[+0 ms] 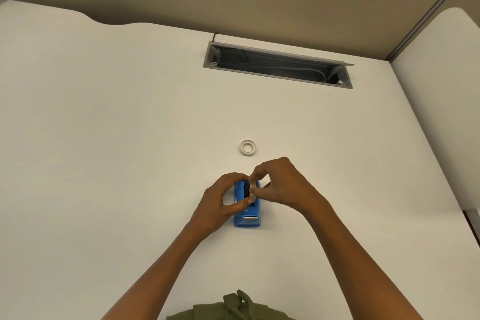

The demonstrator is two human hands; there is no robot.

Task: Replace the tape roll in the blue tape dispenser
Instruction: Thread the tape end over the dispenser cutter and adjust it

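So: white table (130,138), big and mostly bare, with an open cable tray (278,65) cut into it at the far side, well clear of the work. My blue tape dispenser (246,218) sits near me at centre, cutter end toward me, metal blade strip visible on the low front lip. My left hand (220,202) is curled around its left side, thumb and fingers bracing the body. My right hand (280,184) is pinched narrow over the top of the cradle, fingertips closed on something small and pale next to the black hub (246,189); can't tell if that's a tape end or the roll edge, fingers hide it. A whitish ring (248,148) lies flat on the table just beyond my hands, apart from the dispenser; looks thin, so I'd guess the spent core, but could be the fresh roll. My read: I'm seating or freeing the hub in the slot. To do it well: keep left hand pinning the base so it doesn't skate, move the hub straight along the slots, not twisted, and keep fingers off the blade. Dispenser itself: glossy blue plastic, blocky, probably weighted, dark well in the middle.
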